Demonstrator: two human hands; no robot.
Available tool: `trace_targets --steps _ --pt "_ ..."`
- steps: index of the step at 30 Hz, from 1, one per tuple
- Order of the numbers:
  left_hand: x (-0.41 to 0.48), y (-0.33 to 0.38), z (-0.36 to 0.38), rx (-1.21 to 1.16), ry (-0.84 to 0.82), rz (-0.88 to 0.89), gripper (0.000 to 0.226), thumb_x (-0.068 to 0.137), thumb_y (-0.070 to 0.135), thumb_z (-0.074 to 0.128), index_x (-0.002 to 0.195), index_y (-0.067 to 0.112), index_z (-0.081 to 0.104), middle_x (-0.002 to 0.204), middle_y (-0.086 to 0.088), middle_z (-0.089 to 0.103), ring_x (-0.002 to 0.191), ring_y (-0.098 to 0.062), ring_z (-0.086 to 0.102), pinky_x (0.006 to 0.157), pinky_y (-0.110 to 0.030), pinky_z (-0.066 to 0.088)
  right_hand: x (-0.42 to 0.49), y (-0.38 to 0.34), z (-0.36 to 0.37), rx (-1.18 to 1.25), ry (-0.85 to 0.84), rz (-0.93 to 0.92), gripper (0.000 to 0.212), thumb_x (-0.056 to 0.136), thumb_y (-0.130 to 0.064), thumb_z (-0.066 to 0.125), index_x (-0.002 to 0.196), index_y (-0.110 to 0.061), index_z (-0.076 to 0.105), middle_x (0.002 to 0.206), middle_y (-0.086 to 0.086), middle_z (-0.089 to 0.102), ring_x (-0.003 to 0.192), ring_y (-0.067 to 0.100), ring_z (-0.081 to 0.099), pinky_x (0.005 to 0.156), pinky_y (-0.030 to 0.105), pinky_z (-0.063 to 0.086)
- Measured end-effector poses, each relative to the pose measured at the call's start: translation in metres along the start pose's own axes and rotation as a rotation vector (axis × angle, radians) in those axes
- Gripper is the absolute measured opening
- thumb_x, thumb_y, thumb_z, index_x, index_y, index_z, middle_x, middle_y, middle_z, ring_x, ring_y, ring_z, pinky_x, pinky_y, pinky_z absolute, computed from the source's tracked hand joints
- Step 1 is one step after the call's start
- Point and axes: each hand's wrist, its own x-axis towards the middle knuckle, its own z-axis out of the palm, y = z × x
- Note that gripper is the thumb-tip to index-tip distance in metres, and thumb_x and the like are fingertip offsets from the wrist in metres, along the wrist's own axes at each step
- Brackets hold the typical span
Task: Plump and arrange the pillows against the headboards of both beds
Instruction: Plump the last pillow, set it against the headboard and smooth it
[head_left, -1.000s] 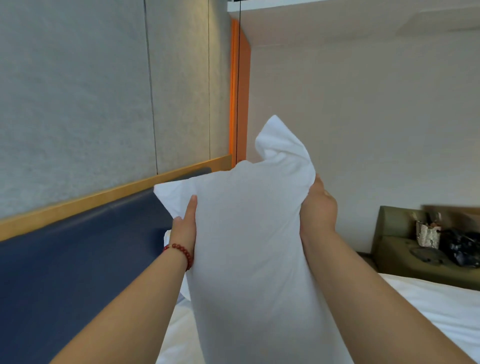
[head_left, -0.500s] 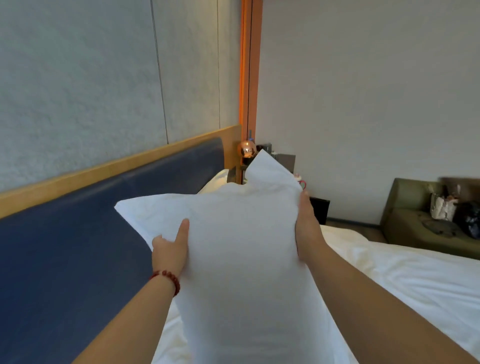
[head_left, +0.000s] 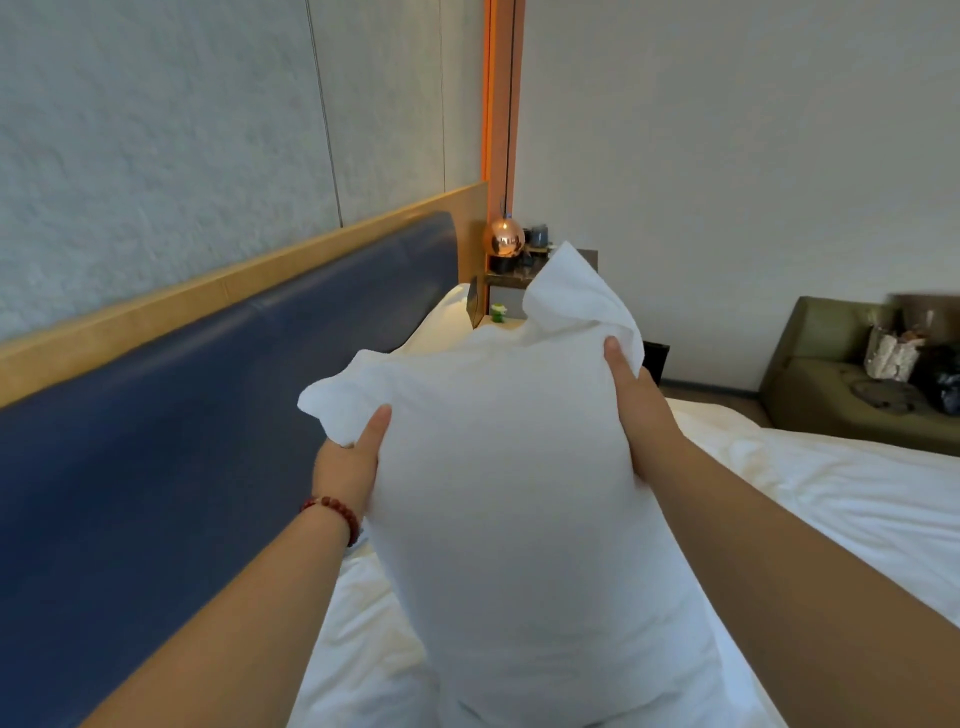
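Note:
I hold a white pillow (head_left: 509, 488) upright in front of me, over the bed (head_left: 852, 493). My left hand (head_left: 348, 462), with a red bead bracelet at the wrist, grips its left side below a floppy corner. My right hand (head_left: 631, 410) grips the right side, thumb on the front. A second white pillow (head_left: 441, 317) lies further along, against the blue padded headboard (head_left: 208, 395) on my left. The held pillow's bottom end hides the mattress below it.
A wooden rail (head_left: 218, 291) tops the headboard under a grey panelled wall. Beyond the bed end stand a shelf with a copper globe lamp (head_left: 504, 238) and small items. An olive sofa (head_left: 831, 384) with bags sits at the far right.
The pillow has come down from in front of the wall to lower over the bed, and my view has tilted down. Both hands keep their grip on its sides.

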Motion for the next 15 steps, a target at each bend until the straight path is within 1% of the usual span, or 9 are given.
trace_targets --steps 2,3,6,7,9,11,13,14,15 --pt "0.001 0.008 -0.003 -0.066 0.056 0.031 0.038 0.084 0.056 0.066 0.112 0.030 0.062 0.100 0.008 0.069 0.092 -0.017 0.065 0.072 -0.031 0.049 0.004 -0.010 0.010 -0.006 0.030 -0.065 0.058 0.089 -0.073 0.038 0.126 -0.030 0.050 0.106 -0.004 0.062 0.102 0.022 0.057 0.091 0.037 0.045" --pt "0.002 0.014 -0.007 -0.099 0.086 0.046 0.041 0.083 0.055 0.067 0.115 0.030 0.062 0.102 0.008 0.069 0.093 -0.016 0.065 0.075 -0.032 0.049 0.005 -0.018 0.016 -0.022 0.044 -0.106 0.057 0.090 -0.072 0.036 0.124 -0.028 0.051 0.103 -0.005 0.061 0.102 0.022 0.057 0.089 0.036 0.044" --pt "0.003 0.029 -0.023 -0.178 0.177 0.091 0.048 0.080 0.055 0.071 0.120 0.031 0.062 0.107 0.010 0.069 0.097 -0.014 0.065 0.084 -0.035 0.050 0.021 -0.039 0.041 -0.072 0.039 -0.187 0.071 0.093 -0.069 0.033 0.144 -0.019 0.042 0.126 0.001 0.057 0.121 0.028 0.052 0.102 0.035 0.038" --pt "0.001 0.031 -0.028 -0.194 0.226 0.091 0.050 0.079 0.055 0.072 0.121 0.030 0.062 0.107 0.010 0.069 0.097 -0.014 0.065 0.086 -0.036 0.051 0.025 -0.046 0.051 -0.094 0.018 -0.203 0.071 0.096 -0.064 0.032 0.148 -0.016 0.037 0.132 0.002 0.051 0.126 0.028 0.048 0.101 0.033 0.034" --pt "-0.004 0.028 -0.041 -0.222 0.337 0.079 0.051 0.077 0.054 0.075 0.120 0.029 0.064 0.107 0.011 0.070 0.098 -0.013 0.065 0.089 -0.035 0.051 0.034 -0.054 0.075 -0.137 -0.053 -0.232 0.064 0.099 -0.058 0.033 0.147 -0.016 0.037 0.141 0.006 0.047 0.132 0.027 0.043 0.097 0.028 0.031" --pt "-0.010 0.021 -0.056 -0.234 0.436 0.045 0.050 0.077 0.052 0.076 0.118 0.028 0.065 0.106 0.012 0.070 0.098 -0.012 0.065 0.088 -0.032 0.051 0.039 -0.055 0.104 -0.169 -0.180 -0.264 0.061 0.097 -0.062 0.035 0.141 -0.021 0.045 0.135 0.006 0.054 0.127 0.028 0.049 0.097 0.031 0.035" --pt "-0.016 0.013 -0.069 -0.243 0.524 0.002 0.049 0.077 0.052 0.076 0.117 0.026 0.065 0.103 0.012 0.069 0.097 -0.013 0.064 0.086 -0.030 0.048 0.039 -0.053 0.134 -0.204 -0.281 -0.224 0.065 0.093 -0.067 0.036 0.141 -0.023 0.044 0.129 -0.002 0.055 0.122 0.025 0.051 0.102 0.040 0.037" --pt "-0.018 0.010 -0.074 -0.244 0.569 -0.017 0.048 0.077 0.053 0.075 0.115 0.025 0.064 0.101 0.012 0.067 0.095 -0.013 0.063 0.084 -0.029 0.047 0.041 -0.052 0.148 -0.220 -0.318 -0.191 0.066 0.094 -0.067 0.037 0.141 -0.022 0.043 0.126 -0.006 0.051 0.121 0.023 0.050 0.104 0.040 0.035" --pt "-0.021 0.008 -0.079 -0.243 0.610 -0.031 0.045 0.077 0.053 0.075 0.111 0.026 0.064 0.097 0.012 0.066 0.091 -0.013 0.062 0.082 -0.029 0.046 0.044 -0.051 0.159 -0.240 -0.350 -0.181 0.062 0.096 -0.063 0.038 0.141 -0.020 0.043 0.124 -0.006 0.050 0.119 0.021 0.050 0.103 0.035 0.035"
